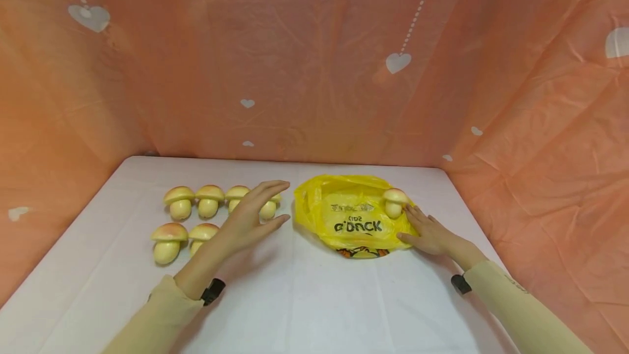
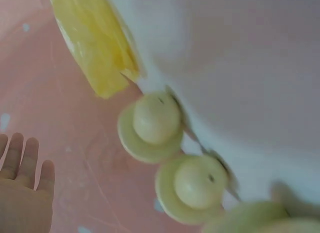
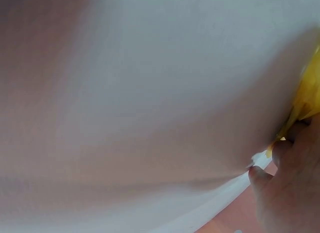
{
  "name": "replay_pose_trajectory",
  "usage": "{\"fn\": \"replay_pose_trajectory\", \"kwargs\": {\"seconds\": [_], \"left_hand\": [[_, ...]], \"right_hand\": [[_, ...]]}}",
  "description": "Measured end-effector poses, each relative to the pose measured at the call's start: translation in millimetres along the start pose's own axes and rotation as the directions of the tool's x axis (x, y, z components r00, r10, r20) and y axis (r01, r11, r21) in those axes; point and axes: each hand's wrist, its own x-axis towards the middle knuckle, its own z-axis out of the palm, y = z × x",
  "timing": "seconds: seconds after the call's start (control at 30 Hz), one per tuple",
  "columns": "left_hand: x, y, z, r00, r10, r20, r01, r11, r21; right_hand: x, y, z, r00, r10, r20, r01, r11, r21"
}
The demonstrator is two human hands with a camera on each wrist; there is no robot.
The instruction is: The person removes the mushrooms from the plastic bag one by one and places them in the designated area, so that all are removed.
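Observation:
A yellow plastic bag (image 1: 351, 216) printed with black letters lies flat on the white table (image 1: 304, 299). One toy mushroom (image 1: 394, 201) stands on the bag's right end. My right hand (image 1: 428, 232) rests flat on that end, fingertips next to the mushroom; in the right wrist view its fingers (image 3: 287, 193) press the yellow bag (image 3: 306, 100). My left hand (image 1: 253, 213) hovers open, fingers straight, over several toy mushrooms (image 1: 179, 202) set in two rows left of the bag. The left wrist view shows my left hand (image 2: 22, 190), two mushrooms (image 2: 152, 124) and the bag's edge (image 2: 95, 40).
Orange cloth with white hearts (image 1: 314, 70) walls the table at the back and both sides. Bare white tabletop lies in front of the mushrooms and the bag, toward me.

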Motion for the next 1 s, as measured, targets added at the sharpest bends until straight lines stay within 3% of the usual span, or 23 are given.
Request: {"fn": "replay_pose_trajectory", "kwargs": {"seconds": [0.23,0.53,1.0], "left_hand": [[24.6,4.9,25.2,1.0,0.008,0.012,-0.008,1.0,-0.024],[58.7,5.4,58.4,0.994,-0.056,0.088,0.064,0.994,-0.085],[105.3,21.7,115.3,0.961,-0.067,0.268,0.073,0.997,-0.013]], "right_hand": [[0.6,0.2,0.3,1.0,0.019,0.01,-0.019,1.0,-0.002],[-0.6,-1.2,-0.5,1.0,0.002,-0.001,-0.002,1.0,-0.012],[2.0,-1.4,-1.0,1.0,0.023,0.011,-0.023,1.0,-0.014]]}}
